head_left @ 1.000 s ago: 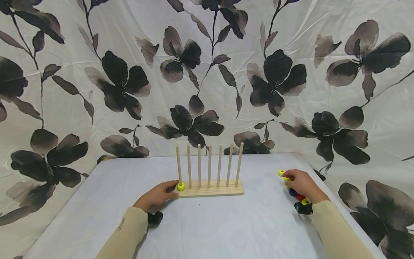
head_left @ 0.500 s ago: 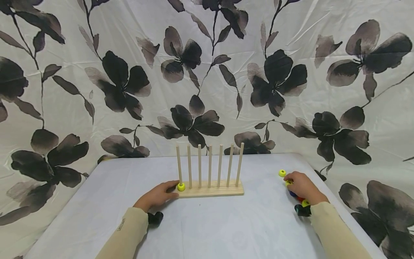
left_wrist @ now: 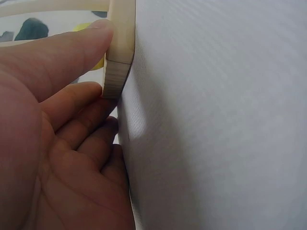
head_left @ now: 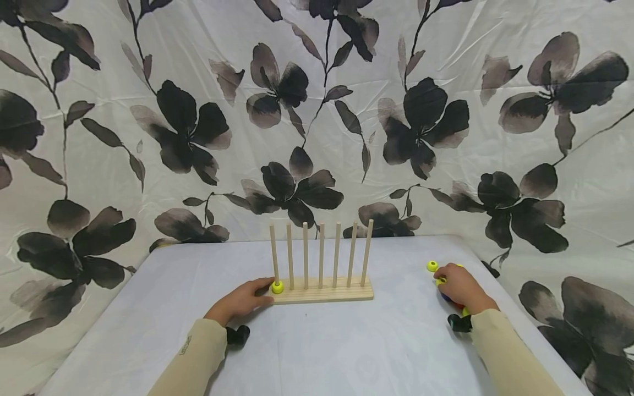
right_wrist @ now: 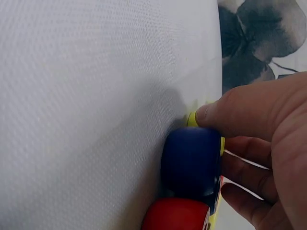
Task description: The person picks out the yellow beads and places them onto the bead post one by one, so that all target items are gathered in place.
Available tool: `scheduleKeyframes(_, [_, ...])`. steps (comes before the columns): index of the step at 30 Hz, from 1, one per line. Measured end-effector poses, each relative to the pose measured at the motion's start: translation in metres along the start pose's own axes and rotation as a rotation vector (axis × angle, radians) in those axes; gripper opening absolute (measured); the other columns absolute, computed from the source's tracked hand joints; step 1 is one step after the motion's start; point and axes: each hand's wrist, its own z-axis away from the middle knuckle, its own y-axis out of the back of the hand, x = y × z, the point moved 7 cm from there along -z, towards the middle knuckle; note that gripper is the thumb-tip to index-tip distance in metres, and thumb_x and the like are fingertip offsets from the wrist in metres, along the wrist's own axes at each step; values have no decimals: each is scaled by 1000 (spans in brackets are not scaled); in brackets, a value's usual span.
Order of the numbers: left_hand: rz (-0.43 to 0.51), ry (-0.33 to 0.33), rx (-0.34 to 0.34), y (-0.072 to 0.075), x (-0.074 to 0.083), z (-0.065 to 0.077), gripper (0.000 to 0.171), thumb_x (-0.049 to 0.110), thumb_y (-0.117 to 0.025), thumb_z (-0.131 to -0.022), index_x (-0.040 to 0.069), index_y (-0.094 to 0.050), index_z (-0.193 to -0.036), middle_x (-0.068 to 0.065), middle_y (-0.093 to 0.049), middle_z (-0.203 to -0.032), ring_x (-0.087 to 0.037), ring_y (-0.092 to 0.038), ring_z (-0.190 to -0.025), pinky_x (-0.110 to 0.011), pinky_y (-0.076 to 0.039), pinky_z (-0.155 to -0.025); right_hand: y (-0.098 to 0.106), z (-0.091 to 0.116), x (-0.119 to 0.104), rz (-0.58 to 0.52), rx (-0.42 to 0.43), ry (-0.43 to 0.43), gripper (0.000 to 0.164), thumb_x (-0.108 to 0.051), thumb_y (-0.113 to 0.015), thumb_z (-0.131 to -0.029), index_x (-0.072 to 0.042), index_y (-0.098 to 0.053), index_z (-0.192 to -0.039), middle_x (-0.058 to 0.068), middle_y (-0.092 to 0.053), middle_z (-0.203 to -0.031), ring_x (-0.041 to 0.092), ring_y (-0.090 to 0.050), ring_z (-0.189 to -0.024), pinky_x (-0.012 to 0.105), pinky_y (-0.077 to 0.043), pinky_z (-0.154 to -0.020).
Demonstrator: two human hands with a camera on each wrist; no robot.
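Note:
A wooden stand (head_left: 324,296) with a row of several upright pegs sits on the table. One yellow bead (head_left: 277,287) is at the foot of its leftmost peg. My left hand (head_left: 241,300) holds the left end of the base, thumb on the wood in the left wrist view and the other fingers curled beside it. Over at the right, my right hand (head_left: 463,287) pinches a yellow bead (right_wrist: 192,120) between thumb and fingers, which partly hide it. A blue bead (right_wrist: 192,163) and a red bead (right_wrist: 176,215) lie close by, largely covered by the hand in the head view.
Just beyond the right hand lies another yellow bead (head_left: 432,266). More yellow shows behind that hand and near its wrist. The white-covered table (head_left: 317,352) ends against a floral cloth (head_left: 317,110) at the back. Black wrist cameras (head_left: 238,335) sit under both wrists.
My right hand has shifted slightly toward me and to the left among the beads, and a bit of yellow now shows behind it. The left hand and the stand stay put.

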Motion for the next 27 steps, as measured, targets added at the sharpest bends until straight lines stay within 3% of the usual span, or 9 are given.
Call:
scheduleKeyframes(11, [-4,-15,4,-1,-1,-1,66,34,-68,-89,16,-43,-147,-12,-41,-152,-38,-31,-144,-57,-26,-117,-1,3,-5,17,10,1,31,-4,-59,-87,1,-66,-116,28,-57,-126,42,-53,-114,63,-40,-102])
scheduleKeyframes(20, [-5,-27,2,0,1,0,65,32,-68,-90,14,-42,-147,-14,-41,-152,-39,-31,-143,-57,-26,-117,8,6,-24,44,81,122,29,-9,-62,-87,1,-68,-114,24,-61,-117,39,-58,-108,58,-46,-98])
scheduleKeyframes(27, [2,-35,1,0,0,1,65,32,-68,-90,14,-43,-147,-14,-41,-152,-38,-31,-144,-56,-26,-117,14,8,-37,16,89,144,30,-12,-62,-87,-1,-68,-115,21,-61,-116,36,-59,-107,55,-49,-96])
